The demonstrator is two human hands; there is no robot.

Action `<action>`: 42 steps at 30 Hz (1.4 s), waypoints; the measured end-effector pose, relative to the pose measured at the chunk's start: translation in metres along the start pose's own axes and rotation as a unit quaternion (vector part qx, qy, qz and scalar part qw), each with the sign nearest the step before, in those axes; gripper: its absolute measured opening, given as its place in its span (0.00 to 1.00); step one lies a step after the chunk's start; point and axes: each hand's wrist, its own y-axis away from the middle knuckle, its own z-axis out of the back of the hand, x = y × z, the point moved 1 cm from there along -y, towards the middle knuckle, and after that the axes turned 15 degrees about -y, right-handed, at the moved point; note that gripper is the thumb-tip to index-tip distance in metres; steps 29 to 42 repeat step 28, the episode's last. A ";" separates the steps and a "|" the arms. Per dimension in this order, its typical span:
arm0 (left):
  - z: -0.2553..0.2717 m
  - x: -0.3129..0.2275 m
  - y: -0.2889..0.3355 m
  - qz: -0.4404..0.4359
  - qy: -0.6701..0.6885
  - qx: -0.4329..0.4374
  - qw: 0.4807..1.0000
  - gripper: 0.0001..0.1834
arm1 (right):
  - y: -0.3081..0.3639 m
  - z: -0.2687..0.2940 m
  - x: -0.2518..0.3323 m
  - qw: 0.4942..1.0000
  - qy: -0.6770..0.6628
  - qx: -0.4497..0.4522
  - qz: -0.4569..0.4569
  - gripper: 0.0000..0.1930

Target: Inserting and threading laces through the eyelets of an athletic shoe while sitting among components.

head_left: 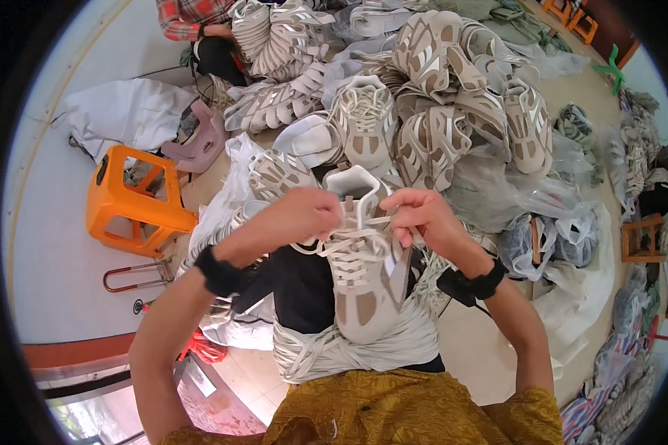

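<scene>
A beige and tan sneaker (pixel 365 300) rests toe toward me on my lap, its white-lined collar pointing away. Pale laces (pixel 358 256) criss-cross its tongue, with loose loops near the top eyelets. My left hand (pixel 309 215) is closed at the left side of the collar, its fingertips pinched on the shoelace; the exact grip is partly hidden. At the right side, my right hand (pixel 427 220) pinches a strand of the lace between thumb and fingers. A thick bundle of loose pale laces (pixel 356 356) lies across my lap under the shoe's toe.
Many similar sneakers (pixel 364 122) are heaped just beyond my hands, amid clear plastic bags (pixel 508 182). An orange plastic stool (pixel 133 200) stands at left, near a pink bag (pixel 200 137). Another person's plaid sleeve (pixel 178 22) shows at far left. A wooden stool (pixel 642 241) is at right.
</scene>
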 end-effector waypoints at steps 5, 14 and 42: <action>0.063 -0.032 0.052 -0.003 -0.014 -0.188 0.982 0.04 | 0.018 -0.008 -0.005 0.992 -0.125 -0.005 -0.010 0.14; 0.131 -0.001 0.061 -0.094 -0.515 -0.556 0.646 0.04 | 0.024 0.001 -0.024 0.988 -0.128 -0.017 0.081 0.22; 0.042 0.020 -0.051 -0.139 -0.373 -0.246 0.884 0.10 | 0.027 0.033 -0.081 0.983 -0.121 -0.135 0.011 0.24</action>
